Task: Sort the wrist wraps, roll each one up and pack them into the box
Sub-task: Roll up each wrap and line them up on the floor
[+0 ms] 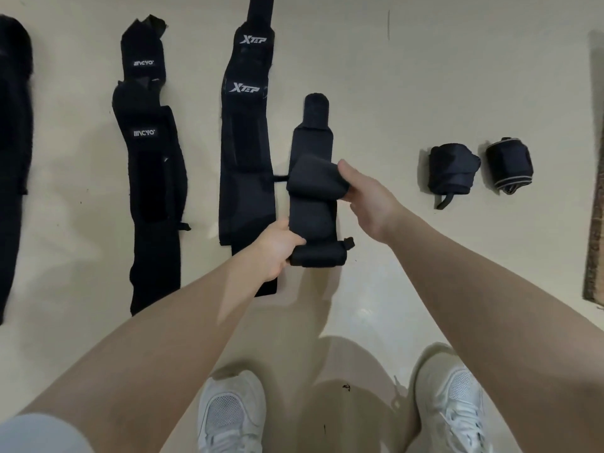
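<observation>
A plain black wrist wrap [312, 143] lies lengthwise on the pale floor in the middle. My left hand [277, 250] grips its near end, which is rolled into a small coil [322, 256]. My right hand [366, 194] holds a folded-over part of the same wrap [312, 179] halfway along. Left of it lie two stacked black wraps marked XTEP [246, 125], then two marked with a white logo [150, 152]. Two rolled-up wraps rest at the right, a plain black one [452, 173] and one with grey edging [508, 165].
Another black wrap [13, 142] runs along the left edge. A brown board-like edge [596, 223] stands at the far right; I cannot tell whether it is the box. My two white shoes [232, 410] [454, 400] stand on the floor below the hands.
</observation>
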Available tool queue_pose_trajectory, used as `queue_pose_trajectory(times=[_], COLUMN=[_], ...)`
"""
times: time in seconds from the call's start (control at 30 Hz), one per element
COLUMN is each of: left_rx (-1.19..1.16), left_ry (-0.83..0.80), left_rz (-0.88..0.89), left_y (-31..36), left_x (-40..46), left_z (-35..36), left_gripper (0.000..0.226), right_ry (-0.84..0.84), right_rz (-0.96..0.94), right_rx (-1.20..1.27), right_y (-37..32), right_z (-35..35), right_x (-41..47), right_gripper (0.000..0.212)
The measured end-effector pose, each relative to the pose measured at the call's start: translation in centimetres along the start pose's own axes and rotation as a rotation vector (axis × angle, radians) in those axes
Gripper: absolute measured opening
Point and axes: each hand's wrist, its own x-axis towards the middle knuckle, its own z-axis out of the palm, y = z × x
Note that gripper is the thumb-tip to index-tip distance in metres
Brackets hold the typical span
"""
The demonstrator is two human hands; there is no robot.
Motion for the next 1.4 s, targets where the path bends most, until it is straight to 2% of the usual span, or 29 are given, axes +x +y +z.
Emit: queue_pose_trajectory(times=[0.07,0.17,0.27,0.33,0.43,0.53,0.6,0.63,0.67,0.7,0.8,0.83,0.9,0.97,1.03,1.1,1.13,1.2,1.27,1.37,1.4], left_rx=[-0.038,-0.087,-0.141,-0.208,-0.263,-0.324,-0.388,-0.41,-0.415,-0.41,-0.322,-0.29,-0.271,-0.315,-0.361,-0.388,-0.374,-0.282,-0.231,-0.309,-0.339], left_ry=[-0.012,-0.098,-0.171,-0.187,-0.177,-0.19,-0.227,-0.256,-0.289,-0.32,-0.364,-0.348,-0.271,-0.185,-0.153,-0.193,-0.231,-0.287,-0.267,-0.198,-0.193], left_rz=[-0.026,-0.067,-0.096,-0.105,-0.086,-0.02,0.018,0.02,0.0,-0.041,-0.156,-0.181,-0.198,-0.163,-0.087,-0.024,-0.009,-0.002,-0.001,0.078,0.097], left_y=[-0.1,0.1,0.4,0.5,0.5,0.5,0.9,1.1,1.4,1.5,1.7,1.8,1.8,1.9,2.3,2.8,3.1,3.8,4.1,3.9,3.8], left_x=[-0.1,-1.1,-2.2,-2.6,-3.2,-4.0,-4.8,-5.2,-5.6,-5.8,-5.8,-5.8,-6.0,-6.3,-7.0,-7.6,-7.9,-8.3,-8.3,-7.4,-7.0], left_z=[0.0,0.2,0.6,0.6,0.2,0.1,0.1,0.0,0.0,-0.1,0.0,0.1,0.4,0.8,1.2,1.3,1.3,1.4,1.8,2.6,2.9], left_gripper=[0.042,0.04,0.032,0.033,0.048,0.069,0.063,0.052,0.04,0.039,0.064,0.064,0.046,0.024,0.015,0.018,0.023,0.028,0.03,0.03,0.033], right_ry=[-0.115,-0.086,0.073,0.075,-0.06,-0.168,-0.192,-0.175,-0.136,-0.081,0.014,0.025,0.006,-0.058,-0.124,-0.122,-0.072,0.103,0.305,0.518,0.579], right_rz=[-0.041,-0.109,-0.228,-0.264,-0.191,-0.095,-0.001,0.043,0.069,0.066,-0.088,-0.133,-0.182,-0.184,-0.135,-0.113,-0.13,-0.207,-0.283,-0.306,-0.297], right_rx=[-0.156,-0.461,-0.705,-0.569,-0.301,-0.146,0.091,0.128,0.064,-0.014,-0.105,-0.086,-0.087,-0.149,-0.168,-0.182,-0.22,-0.281,-0.331,-0.593,-0.613], right_y=[0.6,2.1,3.2,3.2,2.7,2.2,1.4,1.1,0.8,0.6,0.3,0.2,-0.3,-0.8,-1.3,-1.7,-2.0,-2.2,-2.1,-1.8,-1.6], right_z=[-0.9,-2.1,-2.2,-1.7,-1.2,-2.0,-2.4,-2.5,-2.6,-2.4,-1.1,-0.9,-0.7,-0.9,-1.1,-1.1,-1.0,-0.4,-0.1,0.0,-0.1], right_x=[-1.0,-1.1,-0.8,-1.2,-2.5,-3.5,-4.1,-4.2,-4.3,-4.4,-4.9,-5.0,-5.6,-6.3,-7.0,-7.6,-7.9,-8.0,-7.5,-7.2,-7.4], right_gripper=[0.021,0.017,0.044,0.046,0.054,0.035,0.028,0.033,0.049,0.053,0.018,0.025,0.036,0.032,0.025,0.011,0.009,0.02,0.029,0.034,0.038])
